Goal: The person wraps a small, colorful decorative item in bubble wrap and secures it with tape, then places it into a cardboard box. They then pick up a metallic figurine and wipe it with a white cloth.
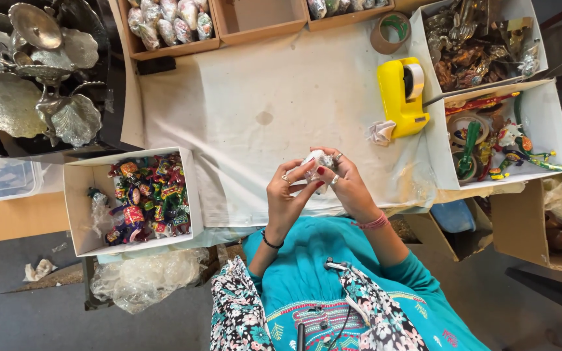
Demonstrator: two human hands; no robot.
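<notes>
Seen from above, our left hand (285, 195) and right hand (344, 185) meet over the cloth-covered worktop (261, 110). The fingers of both are closed on a small white-wrapped bundle (318, 159), held just above the cloth's near edge. We judge it light, with a soft, crinkly wrap, best held at the sides. To our left, a white box (76, 214) holds bright multicoloured trinkets. To our right, another white box (544, 117) holds painted figures and one behind it (424, 26) shiny wrapped pieces. A yellow tape dispenser (399, 97) stands between.
</notes>
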